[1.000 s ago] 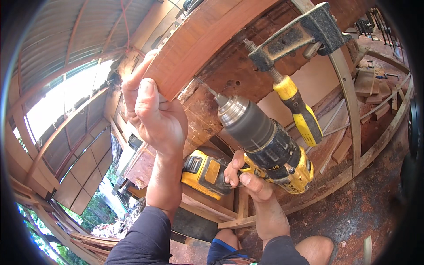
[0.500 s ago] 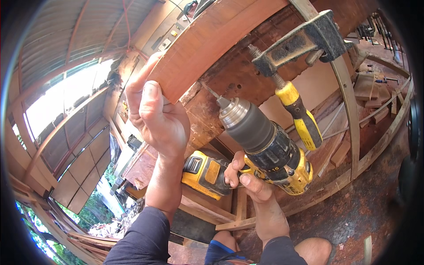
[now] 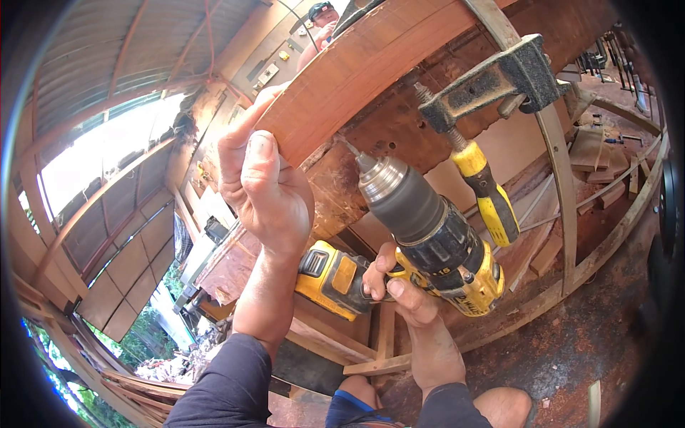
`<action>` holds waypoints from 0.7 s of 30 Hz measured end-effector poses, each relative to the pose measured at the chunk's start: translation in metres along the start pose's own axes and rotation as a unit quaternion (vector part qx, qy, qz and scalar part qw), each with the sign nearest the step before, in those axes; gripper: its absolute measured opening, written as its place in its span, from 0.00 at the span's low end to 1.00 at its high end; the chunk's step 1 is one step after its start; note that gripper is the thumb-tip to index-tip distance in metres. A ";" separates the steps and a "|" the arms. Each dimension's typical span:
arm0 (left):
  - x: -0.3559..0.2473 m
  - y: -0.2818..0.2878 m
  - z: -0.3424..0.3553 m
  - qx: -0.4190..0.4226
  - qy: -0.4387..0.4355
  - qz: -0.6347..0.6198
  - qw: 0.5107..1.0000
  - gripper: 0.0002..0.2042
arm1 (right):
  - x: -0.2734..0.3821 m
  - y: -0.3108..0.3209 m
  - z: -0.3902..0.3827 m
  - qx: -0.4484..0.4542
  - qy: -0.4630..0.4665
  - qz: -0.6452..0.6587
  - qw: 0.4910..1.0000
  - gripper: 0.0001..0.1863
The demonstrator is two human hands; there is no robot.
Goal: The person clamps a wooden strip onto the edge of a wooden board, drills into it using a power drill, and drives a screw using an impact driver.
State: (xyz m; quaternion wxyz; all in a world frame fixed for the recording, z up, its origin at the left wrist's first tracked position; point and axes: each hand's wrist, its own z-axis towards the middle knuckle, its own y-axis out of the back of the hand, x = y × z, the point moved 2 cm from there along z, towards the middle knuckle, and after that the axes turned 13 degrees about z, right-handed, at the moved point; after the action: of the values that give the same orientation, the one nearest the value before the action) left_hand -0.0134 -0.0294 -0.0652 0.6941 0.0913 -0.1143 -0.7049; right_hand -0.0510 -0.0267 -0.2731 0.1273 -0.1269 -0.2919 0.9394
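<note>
My left hand [image 3: 260, 185] grips the near end of a reddish wooden board [image 3: 371, 60]. My right hand [image 3: 407, 296] is closed round the handle of a yellow-and-black cordless drill [image 3: 428, 235]. The drill's thin bit [image 3: 352, 147] points up-left toward the lower edge of the board, and I cannot tell whether its tip is in the wood. To the right, a black bar clamp [image 3: 485, 89] with a yellow-and-black handle [image 3: 485, 200] is fixed at the board and bench, hanging just beside the drill.
A co-worker [image 3: 325, 21] is partly visible beyond the board. A wooden frame [image 3: 556, 153] runs down the right side, with offcuts [image 3: 599, 153] and hanging clamps [image 3: 599, 60] behind it. My bent knees are low in view over the dusty floor [image 3: 564, 367].
The board, my left hand and the clamp sit slightly lower and further right in the picture, and more of the co-worker shows. Both hands keep their grips.
</note>
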 end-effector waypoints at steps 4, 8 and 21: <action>-0.003 0.001 0.000 0.001 0.010 -0.035 0.999 0.17 | -0.002 0.000 0.001 0.003 -0.014 0.002 1.000 0.16; -0.002 0.000 0.000 0.007 0.007 -0.022 1.000 0.17 | -0.003 0.001 0.003 0.012 -0.010 0.016 1.000 0.17; 0.002 0.002 0.004 0.024 -0.016 -0.046 0.999 0.17 | -0.005 -0.002 0.007 0.007 -0.013 0.009 1.000 0.16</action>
State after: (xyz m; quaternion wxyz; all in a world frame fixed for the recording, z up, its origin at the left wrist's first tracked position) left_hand -0.0128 -0.0309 -0.0604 0.6567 0.1014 -0.1378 -0.7345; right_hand -0.0487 -0.0304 -0.2653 0.1161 -0.1160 -0.2861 0.9440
